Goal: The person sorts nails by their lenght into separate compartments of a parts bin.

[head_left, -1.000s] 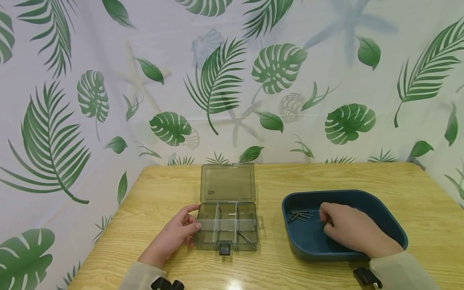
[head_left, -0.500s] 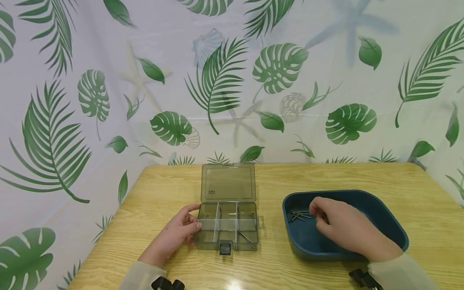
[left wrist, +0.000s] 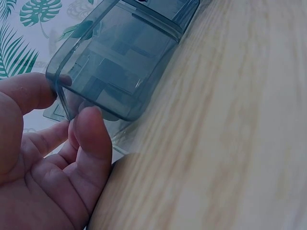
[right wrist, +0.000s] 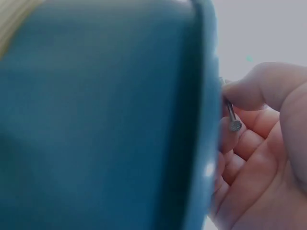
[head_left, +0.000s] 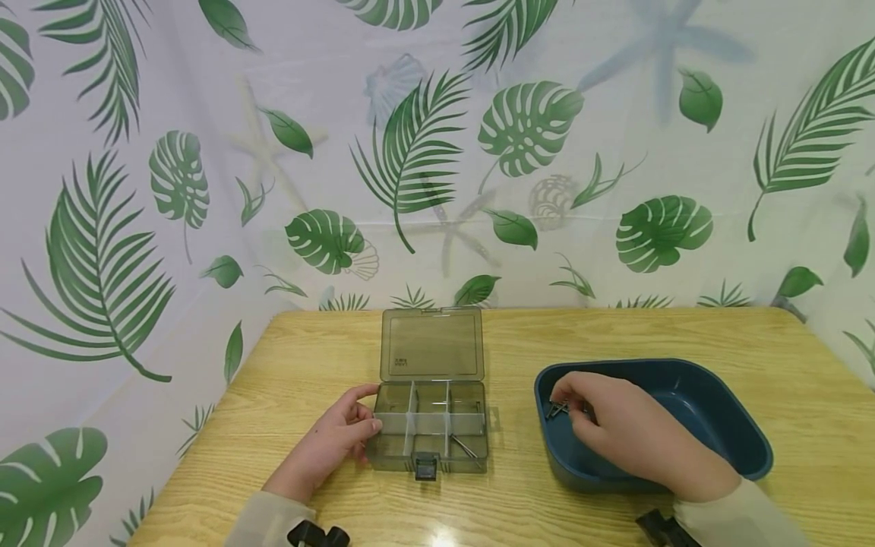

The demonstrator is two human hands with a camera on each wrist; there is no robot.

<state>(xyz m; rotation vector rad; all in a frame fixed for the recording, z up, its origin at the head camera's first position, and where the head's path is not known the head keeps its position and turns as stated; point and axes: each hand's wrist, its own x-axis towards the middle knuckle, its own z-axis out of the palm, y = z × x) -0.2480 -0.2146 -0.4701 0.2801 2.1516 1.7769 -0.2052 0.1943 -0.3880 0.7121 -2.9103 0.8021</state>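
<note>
A translucent grey compartment box (head_left: 428, 422) stands on the table with its lid (head_left: 432, 346) tipped back. My left hand (head_left: 333, 433) holds the box's left end between thumb and fingers; the left wrist view shows the fingertips on the box's (left wrist: 115, 62) end wall. A few nails (head_left: 465, 447) lie in its front right compartment. Over the blue basin (head_left: 718, 410), my right hand (head_left: 629, 429) has thumb and forefinger together. In the right wrist view they pinch a nail (right wrist: 232, 117), its flat head showing. More nails (head_left: 556, 410) lie at the basin's left end, partly behind that hand.
The wood-grain table (head_left: 314, 342) carries both containers, with a strip of tabletop between them. A leaf-patterned cloth (head_left: 437, 190) hangs behind and at the sides. The basin's raised rim (right wrist: 208, 96) stands close beside the right fingers.
My right hand has moved left across the basin, from its middle to above the nails at the left end. The left hand and the box have stayed put.
</note>
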